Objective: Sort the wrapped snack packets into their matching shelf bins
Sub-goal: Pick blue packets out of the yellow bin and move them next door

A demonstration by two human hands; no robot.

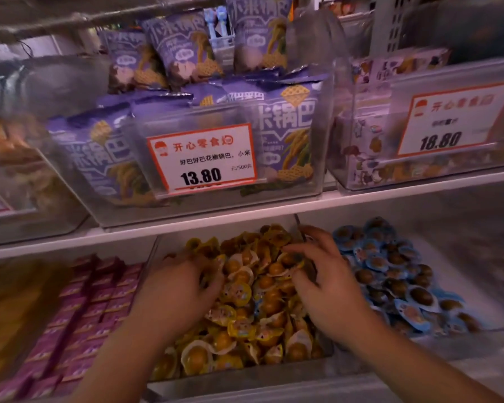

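Both my hands are inside the middle clear bin on the lower shelf, which is heaped with yellow-wrapped round snack packets. My left hand lies on the left side of the heap with its fingers curled down into the packets; what they hold is hidden. My right hand hovers over the right side, fingers spread and bent, fingertips touching packets near the bin's right wall. Blue-wrapped packets of the same shape fill the bin to the right.
Pink boxed snacks fill the bin at the left. On the shelf above stands a clear bin of purple snack bags with a 13.80 price card, and a second bin at the right with an 18.80 card.
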